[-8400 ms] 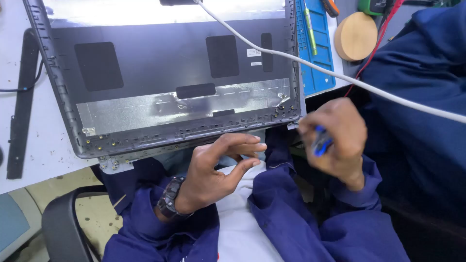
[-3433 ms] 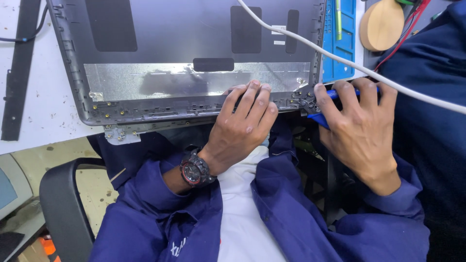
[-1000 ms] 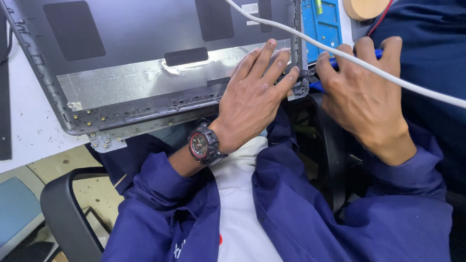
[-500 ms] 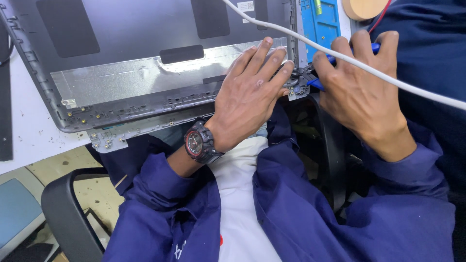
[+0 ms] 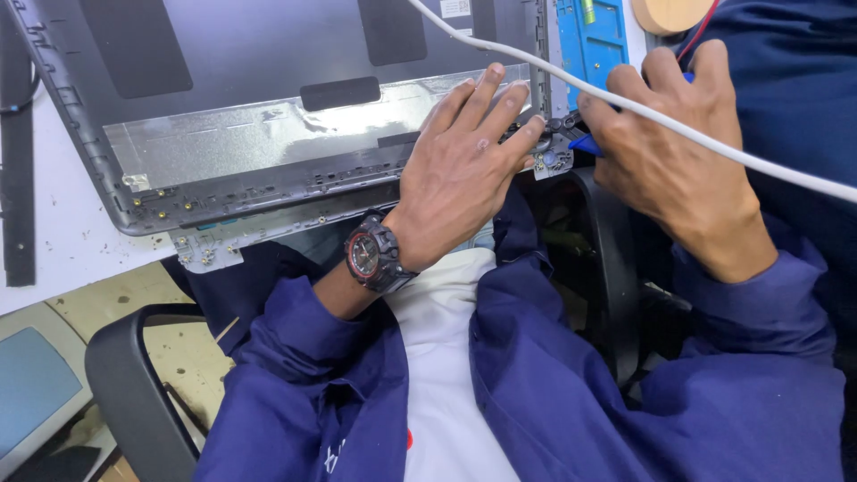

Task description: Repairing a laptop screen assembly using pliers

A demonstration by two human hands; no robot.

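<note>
White tabletop [image 5: 62,254] carries dark grey laptop lid shell [image 5: 268,98], its near edge overhanging lap. Left hand [image 5: 464,170] lies flat, fingers spread, on shell's corner. Right hand [image 5: 678,170] has its grip closed round blue-handled tool [image 5: 585,143] at hinge; white cable [image 5: 678,134] crosses over it.

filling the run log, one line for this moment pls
left hand: flat on grey laptop lid shell, near corner | right hand: gripping blue-handled tool at hinge corner | white cable: across right hand

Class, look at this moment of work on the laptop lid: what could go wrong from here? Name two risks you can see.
The blue-handled tool in the right hand works at the lid's corner hinge; a slip might jab the left hand's fingers beside it. The white cable crosses the right hand and could snag. The lid overhangs the table edge and may tip.
</note>
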